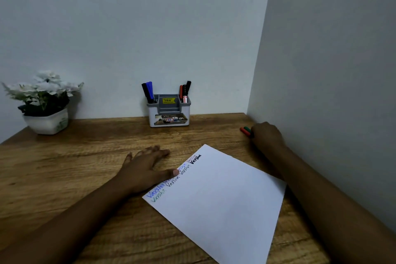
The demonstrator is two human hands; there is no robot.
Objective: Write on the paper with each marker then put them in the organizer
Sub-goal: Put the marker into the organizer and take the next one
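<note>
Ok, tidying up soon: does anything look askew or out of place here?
The paper lies diagonal on the desk; red and green markers are outside the organizer, gripped by the right hand.

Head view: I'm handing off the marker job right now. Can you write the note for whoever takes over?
Left hand: open, flat on the table, thumb on the edge of the paper.
Right hand: curled at the ends of the red marker and green marker lying by the right wall; grip unclear.
The organizer stands at the back wall, with black and blue markers in its left slot and red and black markers in its right.
Done: words in several colours along the paper's upper-left edge.
Left: the two loose markers. Write with them if unused, then put them into the organizer.
</note>
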